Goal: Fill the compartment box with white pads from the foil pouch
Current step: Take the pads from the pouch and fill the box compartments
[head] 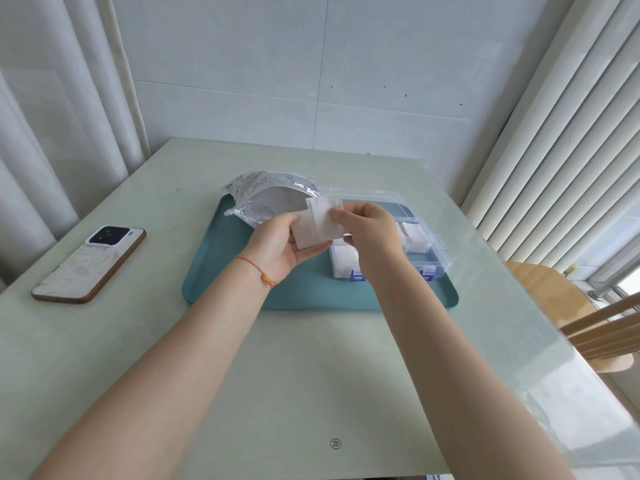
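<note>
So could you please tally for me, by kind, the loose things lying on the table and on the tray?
Phone: 1
Tray: 1
Foil pouch: 1
Compartment box: 1
Total: 4

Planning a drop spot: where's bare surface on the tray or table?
Free: tray front-left, between the foil pouch and its near rim; table between tray and near edge, under the forearms; strip between phone and tray. Crowded: tray's right half, taken by the compartment box.

Two hands, left hand (277, 244) and right hand (372, 233), hold white pads (317, 223) above a tray (221, 271), compartment box (429, 247) beside them.
</note>
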### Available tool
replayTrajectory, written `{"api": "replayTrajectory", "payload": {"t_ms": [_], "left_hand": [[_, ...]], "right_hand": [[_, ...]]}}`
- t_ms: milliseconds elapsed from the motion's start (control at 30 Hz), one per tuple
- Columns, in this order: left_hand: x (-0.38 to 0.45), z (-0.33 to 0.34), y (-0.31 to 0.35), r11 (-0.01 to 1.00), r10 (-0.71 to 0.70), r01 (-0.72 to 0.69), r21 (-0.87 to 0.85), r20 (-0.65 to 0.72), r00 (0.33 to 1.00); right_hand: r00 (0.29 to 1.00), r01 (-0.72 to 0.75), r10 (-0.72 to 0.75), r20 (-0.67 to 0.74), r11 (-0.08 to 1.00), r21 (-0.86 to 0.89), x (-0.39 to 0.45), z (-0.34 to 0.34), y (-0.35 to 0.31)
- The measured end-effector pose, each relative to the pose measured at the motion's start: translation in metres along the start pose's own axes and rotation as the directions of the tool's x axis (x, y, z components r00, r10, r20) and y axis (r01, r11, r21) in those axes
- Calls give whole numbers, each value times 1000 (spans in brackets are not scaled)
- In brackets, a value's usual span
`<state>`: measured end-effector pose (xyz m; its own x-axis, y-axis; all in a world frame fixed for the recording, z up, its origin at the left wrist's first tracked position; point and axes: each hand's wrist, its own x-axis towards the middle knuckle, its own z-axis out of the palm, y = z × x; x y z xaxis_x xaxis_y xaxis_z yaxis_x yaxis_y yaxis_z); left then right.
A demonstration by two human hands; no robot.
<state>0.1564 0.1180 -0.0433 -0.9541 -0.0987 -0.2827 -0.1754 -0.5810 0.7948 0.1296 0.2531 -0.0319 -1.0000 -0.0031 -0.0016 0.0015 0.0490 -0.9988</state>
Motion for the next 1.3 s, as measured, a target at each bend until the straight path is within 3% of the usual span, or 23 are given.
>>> {"api": "replayTrajectory", "payload": {"t_ms": [133,300,400,467,533,600,767,1000,1300], "left_hand": [[-3,6,0,994,-43,27,102,153,987],[-1,10,-5,972,37,-60,227,101,994],[-2,10,-5,948,50,-74,308,85,995],[-3,13,-5,937,36,-68,341,98,995],[-3,20,-7,924,26,-70,376,121,992],[-1,26,-8,918,-4,-57,394,154,988],[0,47,-10,966,-148,79,248,275,950],[14,69,-17,928,-264,170,332,262,928],[22,80,-25,925,-267,142,353,335,904]], "right_hand": [[999,51,-52,-4,994,-100,-3,7,0],[956,261,-294,2,844,-468,-3,2,4],[883,468,-396,251,709,-527,-4,-14,-1],[829,552,-294,476,572,-607,-4,-24,-6],[800,594,-200,565,388,-704,-5,-29,-10],[791,611,-203,577,289,-736,-6,-30,-11],[771,636,-320,551,331,-697,-3,-45,-9],[731,670,-449,514,331,-664,3,-66,-8],[764,643,-391,512,402,-652,5,-75,-12]]}}
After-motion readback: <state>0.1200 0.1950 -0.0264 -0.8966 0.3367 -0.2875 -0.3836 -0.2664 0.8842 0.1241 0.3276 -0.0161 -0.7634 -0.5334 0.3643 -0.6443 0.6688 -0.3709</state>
